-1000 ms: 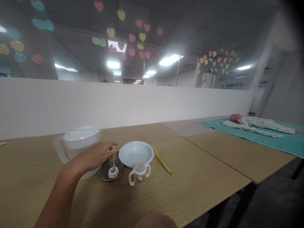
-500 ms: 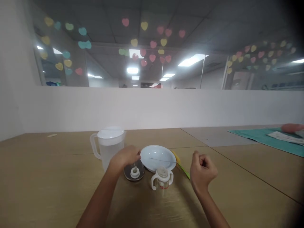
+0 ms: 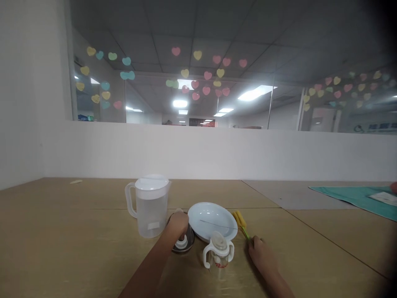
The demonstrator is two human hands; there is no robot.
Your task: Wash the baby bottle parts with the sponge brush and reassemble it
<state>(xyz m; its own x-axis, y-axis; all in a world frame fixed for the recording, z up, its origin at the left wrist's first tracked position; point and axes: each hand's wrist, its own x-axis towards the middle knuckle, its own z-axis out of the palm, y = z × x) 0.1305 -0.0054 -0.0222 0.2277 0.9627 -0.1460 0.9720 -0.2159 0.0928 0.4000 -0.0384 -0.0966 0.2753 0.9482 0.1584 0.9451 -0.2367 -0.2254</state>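
Note:
My left hand [image 3: 179, 223] is over a small dark dish [image 3: 191, 241], its fingers curled down and closed. Just below the fingertips sits a white ring-shaped cap [image 3: 181, 243] in the dish; what the fingers pinch is hidden. At the right, my right hand [image 3: 262, 252] is closed round the green handle of a brush with a yellow sponge head [image 3: 240, 219], which lies on the table. Between the hands stands a clear baby bottle [image 3: 218, 251] with white side handles and a cloudy top. Behind it is a white bowl [image 3: 201, 213] with a thin straight wire-like item across it.
A translucent lidded pitcher [image 3: 151, 211] stands left of the dish. On the far right, a teal cloth [image 3: 344, 194] carries a white item, and a bit of another person's hand shows at the edge. A small flat pale piece [image 3: 76, 181] lies at the back left.
My left hand has lowered onto the cap in the dish. My right hand has come down from a raised fist to the brush handle. The view has tilted upward and shifted left.

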